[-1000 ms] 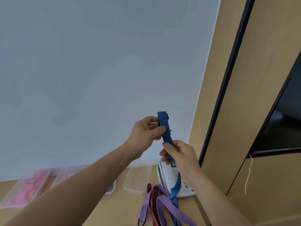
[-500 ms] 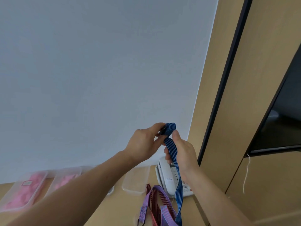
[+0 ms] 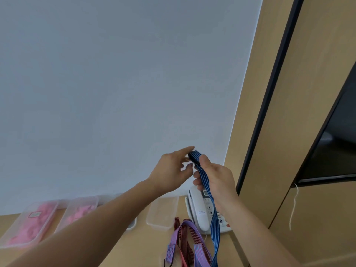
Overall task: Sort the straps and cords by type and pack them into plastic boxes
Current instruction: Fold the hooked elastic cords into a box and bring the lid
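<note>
Above the telephone, the right hand held the blue strap in a clenched grip, its length hanging straight down. The left hand, grip released, hovered just beside the folded top end.

Wall ahead; telephone and boxes below.

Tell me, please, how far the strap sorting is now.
Done: two clear plastic boxes already hold pink pieces. In hand: the right hand grips a blue striped fabric strap; the left hand touches its folded top. Left: purple and red striped straps lie on the wooden table, and one clear plastic box looks empty.
</note>
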Demonstrator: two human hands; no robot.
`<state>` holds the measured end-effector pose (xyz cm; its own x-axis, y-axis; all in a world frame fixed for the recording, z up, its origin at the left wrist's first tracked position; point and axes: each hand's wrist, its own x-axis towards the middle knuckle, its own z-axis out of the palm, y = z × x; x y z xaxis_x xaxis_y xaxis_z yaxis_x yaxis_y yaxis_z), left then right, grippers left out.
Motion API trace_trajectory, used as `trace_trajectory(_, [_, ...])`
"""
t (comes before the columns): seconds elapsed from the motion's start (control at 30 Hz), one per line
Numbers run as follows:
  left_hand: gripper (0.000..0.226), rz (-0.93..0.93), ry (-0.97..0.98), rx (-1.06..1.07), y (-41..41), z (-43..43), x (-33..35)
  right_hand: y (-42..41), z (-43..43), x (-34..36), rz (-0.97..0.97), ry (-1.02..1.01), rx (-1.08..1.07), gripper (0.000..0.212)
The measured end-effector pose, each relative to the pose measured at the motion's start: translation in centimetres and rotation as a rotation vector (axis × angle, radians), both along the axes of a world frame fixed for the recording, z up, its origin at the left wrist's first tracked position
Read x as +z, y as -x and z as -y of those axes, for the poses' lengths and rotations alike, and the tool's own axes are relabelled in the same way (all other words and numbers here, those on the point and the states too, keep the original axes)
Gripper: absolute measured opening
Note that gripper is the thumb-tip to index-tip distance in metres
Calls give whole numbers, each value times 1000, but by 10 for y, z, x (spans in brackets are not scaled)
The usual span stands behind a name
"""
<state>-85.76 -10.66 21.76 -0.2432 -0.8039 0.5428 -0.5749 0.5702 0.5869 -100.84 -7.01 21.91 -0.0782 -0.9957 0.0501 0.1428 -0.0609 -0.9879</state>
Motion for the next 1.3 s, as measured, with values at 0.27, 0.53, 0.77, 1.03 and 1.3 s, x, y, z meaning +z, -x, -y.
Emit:
trace_trajectory(0.27, [25,-538,-792,-295,1,-7,28,-4,0,-7,-98,97,14,22])
trace_trajectory(0.53, [24,-627,-501,-148,-1,10,52,9,0,-9,-110,34,88,24])
trace_trajectory(0.77, [36,-127,-36,-38,8,6,29,6,4,2,-86,46,61,42])
trace_trajectory(1.03, [21,344,612,11,3,2,15,5,8,1,-17,11,98,76])
trace_trajectory(1.3, [58,244,381,-111,-12,9,-1,10,10,-5,127,50,177,53])
